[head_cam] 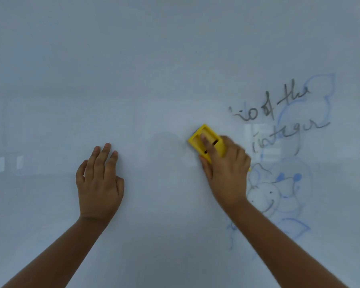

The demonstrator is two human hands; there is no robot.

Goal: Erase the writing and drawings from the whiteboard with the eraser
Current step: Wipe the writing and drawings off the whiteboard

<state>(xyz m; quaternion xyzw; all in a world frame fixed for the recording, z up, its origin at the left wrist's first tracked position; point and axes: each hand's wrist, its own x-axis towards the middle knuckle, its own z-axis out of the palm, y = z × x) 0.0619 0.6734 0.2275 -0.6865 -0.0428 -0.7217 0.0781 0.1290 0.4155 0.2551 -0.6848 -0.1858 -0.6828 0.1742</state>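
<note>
Eraser (204, 140): yellow plastic block w/ recessed top, pressed flat on the whiteboard (154, 59), approx. centre-right of view, tilted so its long side runs up-left to down-right. Slightly motion-blurred.

Right hand (227, 173): wrapped around the eraser from below-right; index finger (208, 146) lies along the recessed top, thumb on the lower-left edge, other fingers curled over the right side. Grip closed on the block. Forearm enters from bottom-right corner.

Writing (279, 113): dark cursive, just right of the eraser, two lines. Upper reads approx. "is of the", lower approx. "integer"; letters smudged, exact wording uncertain. Left end of upper line looks partly wiped.

Drawing (279, 194): below and behind the writing, right side of board. Blue outline of petals/leaves, round smiling face in dark line, two blue dots above it. Partly hidden by the right hand and wrist. Blue leaf shape also above the writing, top right.

Left hand (100, 183): well apart from the eraser, left of centre. Palm flat against the board, fingers extended and spread, holding nothing. Forearm enters from bottom-left.

Whiteboard, rest: left and centre areas bare of marks, pale grey-blue w/ faint reflections; right edge of board visible at far right.
</note>
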